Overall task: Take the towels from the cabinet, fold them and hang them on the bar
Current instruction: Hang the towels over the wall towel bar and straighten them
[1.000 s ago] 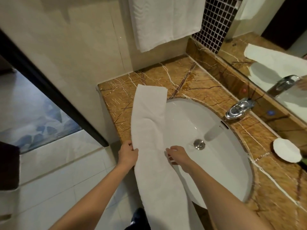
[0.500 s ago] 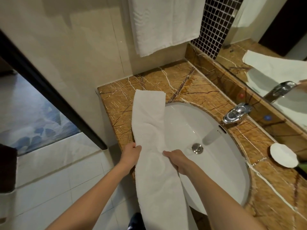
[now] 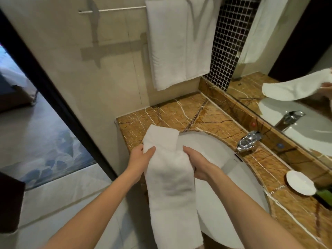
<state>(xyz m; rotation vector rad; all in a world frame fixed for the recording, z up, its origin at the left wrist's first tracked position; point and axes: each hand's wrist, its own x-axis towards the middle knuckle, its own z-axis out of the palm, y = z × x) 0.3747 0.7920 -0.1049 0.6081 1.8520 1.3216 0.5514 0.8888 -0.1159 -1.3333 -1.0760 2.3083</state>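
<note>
Hanging on bar: hung towel, already draped.
Head view, long towel: folded strip held over counter edge and sink.
Left hand: clasps its left edge.
Right hand: clasps its right edge.
Remaining: probably another fold, then hanging.

Beige wall; marble counter; mirror

Held towel: white, folded lengthwise into long narrow strip. Left hand grips left edge, right hand grips right edge, both near upper end. Short upper end juts past hands, creased down middle. Long lower part hangs straight down.
Hung towel: white, folded, draped flat over bar.
Bar: thin metal rail on wall, left stretch bare.
</note>
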